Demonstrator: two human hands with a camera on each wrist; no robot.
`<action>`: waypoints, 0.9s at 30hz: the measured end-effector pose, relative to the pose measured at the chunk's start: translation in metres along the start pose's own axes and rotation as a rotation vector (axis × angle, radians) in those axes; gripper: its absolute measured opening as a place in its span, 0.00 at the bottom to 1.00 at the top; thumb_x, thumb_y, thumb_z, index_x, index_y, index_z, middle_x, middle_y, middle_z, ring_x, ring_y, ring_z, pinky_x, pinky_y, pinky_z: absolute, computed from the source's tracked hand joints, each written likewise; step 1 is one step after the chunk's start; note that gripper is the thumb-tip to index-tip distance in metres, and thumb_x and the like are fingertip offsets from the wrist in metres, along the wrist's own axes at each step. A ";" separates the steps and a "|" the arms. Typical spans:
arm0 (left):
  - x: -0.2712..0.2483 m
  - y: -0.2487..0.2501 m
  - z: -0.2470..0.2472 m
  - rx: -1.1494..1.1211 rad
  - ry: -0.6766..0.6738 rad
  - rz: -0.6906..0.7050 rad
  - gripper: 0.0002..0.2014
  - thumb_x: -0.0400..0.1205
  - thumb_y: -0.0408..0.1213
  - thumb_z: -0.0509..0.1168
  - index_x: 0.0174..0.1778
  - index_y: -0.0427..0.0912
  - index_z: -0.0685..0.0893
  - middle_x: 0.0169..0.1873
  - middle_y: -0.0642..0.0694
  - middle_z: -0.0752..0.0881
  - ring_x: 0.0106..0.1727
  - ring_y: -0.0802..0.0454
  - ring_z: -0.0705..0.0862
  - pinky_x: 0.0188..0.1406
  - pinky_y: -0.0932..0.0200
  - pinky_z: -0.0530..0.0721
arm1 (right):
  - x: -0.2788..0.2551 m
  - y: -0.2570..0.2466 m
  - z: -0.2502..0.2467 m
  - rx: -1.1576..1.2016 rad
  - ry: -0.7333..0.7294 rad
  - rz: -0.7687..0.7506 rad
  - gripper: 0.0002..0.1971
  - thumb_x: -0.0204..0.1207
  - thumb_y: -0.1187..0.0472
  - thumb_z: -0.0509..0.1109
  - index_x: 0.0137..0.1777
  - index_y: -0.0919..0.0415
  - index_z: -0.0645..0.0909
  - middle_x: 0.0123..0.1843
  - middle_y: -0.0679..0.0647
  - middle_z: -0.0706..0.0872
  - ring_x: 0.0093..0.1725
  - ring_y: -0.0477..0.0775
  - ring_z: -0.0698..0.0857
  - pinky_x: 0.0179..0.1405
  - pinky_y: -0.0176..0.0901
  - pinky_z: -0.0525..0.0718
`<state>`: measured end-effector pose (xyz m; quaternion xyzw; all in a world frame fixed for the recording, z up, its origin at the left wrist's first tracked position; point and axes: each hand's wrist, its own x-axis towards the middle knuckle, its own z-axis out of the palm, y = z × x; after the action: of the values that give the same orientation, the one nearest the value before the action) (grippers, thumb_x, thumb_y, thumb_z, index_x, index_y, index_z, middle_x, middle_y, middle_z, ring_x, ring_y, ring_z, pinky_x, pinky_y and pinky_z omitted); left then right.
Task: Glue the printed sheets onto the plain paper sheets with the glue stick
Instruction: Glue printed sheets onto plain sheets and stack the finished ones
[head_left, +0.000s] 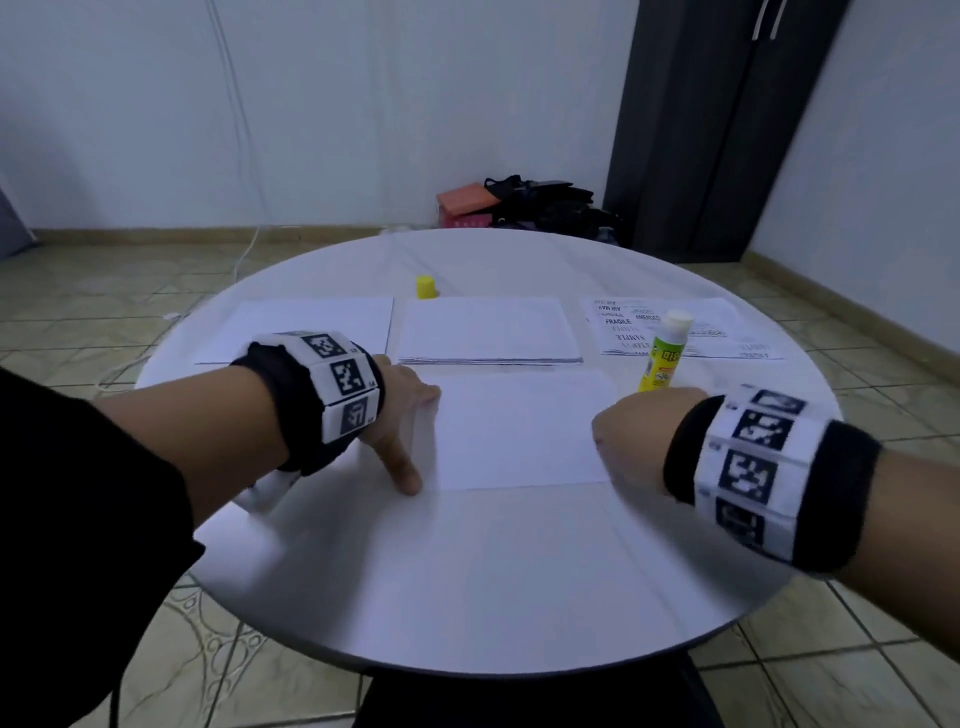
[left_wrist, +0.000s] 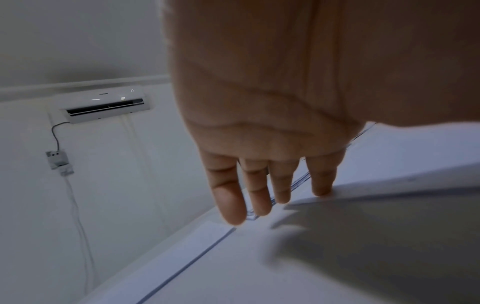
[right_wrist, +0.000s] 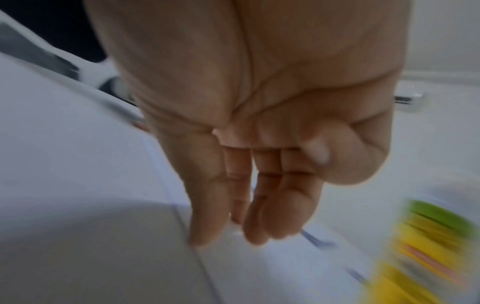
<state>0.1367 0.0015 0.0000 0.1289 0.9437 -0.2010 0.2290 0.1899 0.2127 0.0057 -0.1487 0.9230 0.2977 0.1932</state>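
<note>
At the near middle of the round white counter (head_left: 519, 571), left hand (head_left: 400, 410) spread flat with fingers (left_wrist: 228, 203) straight, tips down at the left edge of a plain sheet (head_left: 519, 431), thumb stretched back toward the body along that edge. Right hand (head_left: 639, 436) at the sheet's right edge, fingers (right_wrist: 207, 205) extended and close together, thumb tucked across the palm, nothing gripped; tips at the paper's border, exact contact lost in blur. Both wrists wrapped in black bands carrying white blocks with black square markers (head_left: 345, 374).

Just beyond the right hand, glue stick (head_left: 662, 358) upright on the counter, yellow-green body, white top, uncapped; smeared yellow and green at the lower right of the right wrist view (right_wrist: 420, 253). Its yellow cap (head_left: 427, 287) standing apart at the far middle of the counter.

Farther back, three lots of paper in a row: a single plain sheet (head_left: 306, 327) at far left, a stack of plain paper sheets (head_left: 488, 330) in the centre with layered edges showing, and printed sheets (head_left: 649, 325) at far right, words such as FRAGILE and SAMPLE legible, partly behind the glue stick.

Beyond the counter, tiled floor (head_left: 104, 312), a dark wardrobe (head_left: 717, 130) in the right corner, a black bag (head_left: 550, 202) beside an orange-red box (head_left: 462, 205) against the wall. High on the wall in the left wrist view, an air conditioner (left_wrist: 106, 107) with a cable running down to a socket.
</note>
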 end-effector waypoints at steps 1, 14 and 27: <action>-0.001 0.001 -0.001 0.016 0.006 0.006 0.57 0.63 0.69 0.73 0.83 0.52 0.53 0.81 0.50 0.58 0.80 0.43 0.60 0.77 0.45 0.63 | -0.002 -0.010 -0.004 0.021 0.046 -0.023 0.14 0.81 0.64 0.60 0.63 0.60 0.81 0.59 0.53 0.82 0.51 0.55 0.80 0.42 0.45 0.72; 0.013 -0.004 0.006 -0.015 0.023 0.023 0.57 0.58 0.69 0.75 0.80 0.56 0.56 0.75 0.55 0.67 0.75 0.47 0.68 0.73 0.46 0.69 | 0.043 -0.066 -0.065 0.320 0.109 -0.380 0.36 0.80 0.52 0.66 0.84 0.57 0.52 0.82 0.54 0.61 0.77 0.57 0.67 0.73 0.48 0.68; 0.014 -0.002 0.001 0.023 0.014 0.027 0.63 0.59 0.70 0.74 0.84 0.49 0.47 0.81 0.53 0.53 0.82 0.47 0.53 0.80 0.45 0.57 | 0.053 0.033 -0.006 0.573 -0.096 -0.109 0.51 0.69 0.45 0.76 0.83 0.42 0.44 0.84 0.37 0.41 0.83 0.47 0.49 0.79 0.47 0.51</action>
<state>0.1247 0.0012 -0.0071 0.1458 0.9411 -0.2076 0.2236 0.1285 0.2267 0.0026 -0.1231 0.9499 0.0207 0.2866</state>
